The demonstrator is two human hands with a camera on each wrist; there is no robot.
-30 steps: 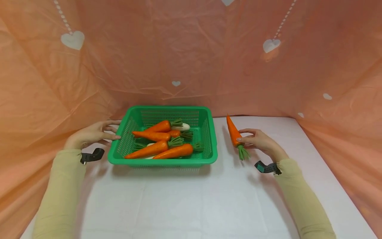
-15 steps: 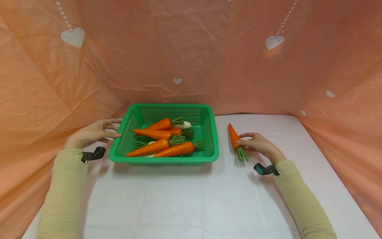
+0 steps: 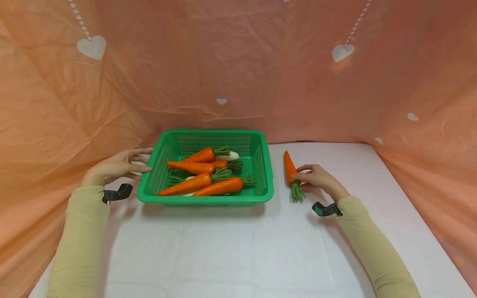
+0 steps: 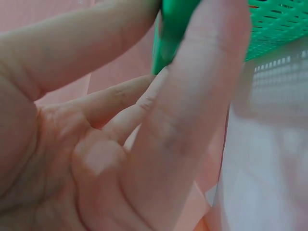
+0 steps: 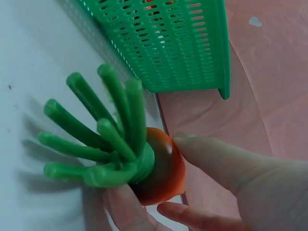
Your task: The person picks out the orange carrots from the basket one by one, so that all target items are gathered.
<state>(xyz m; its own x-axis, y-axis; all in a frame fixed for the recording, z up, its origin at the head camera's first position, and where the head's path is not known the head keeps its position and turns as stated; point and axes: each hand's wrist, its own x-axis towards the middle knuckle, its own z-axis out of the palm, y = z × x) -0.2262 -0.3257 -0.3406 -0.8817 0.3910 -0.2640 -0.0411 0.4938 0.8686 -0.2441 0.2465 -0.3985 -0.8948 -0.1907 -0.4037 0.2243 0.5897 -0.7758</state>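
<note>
A green plastic basket (image 3: 205,200) stands on the white table, holding several orange carrots (image 3: 220,187) with green stem tufts and some white vegetables (image 3: 232,156) that are partly covered. At the basket's left rim, my left hand (image 3: 118,166) holds the edge between thumb and fingers; the left wrist view shows the green rim (image 4: 175,29) in that grip. Right of the basket, my right hand (image 3: 317,179) pinches a single carrot (image 3: 289,166) near its stem end, tip pointing to the back. Its stubby green stems (image 5: 86,139) face the right wrist camera. Whether the carrot touches the table cannot be told.
The white-covered table (image 3: 216,248) spreads in front of the basket and to the right. Behind and along both sides hangs a peach curtain (image 3: 238,70) with white hearts, close to the basket's back edge.
My right hand has brought the carrot down toward the table, then slightly left, straightening it a little. The left hand keeps its place at the basket rim. The head view shifted slightly.
</note>
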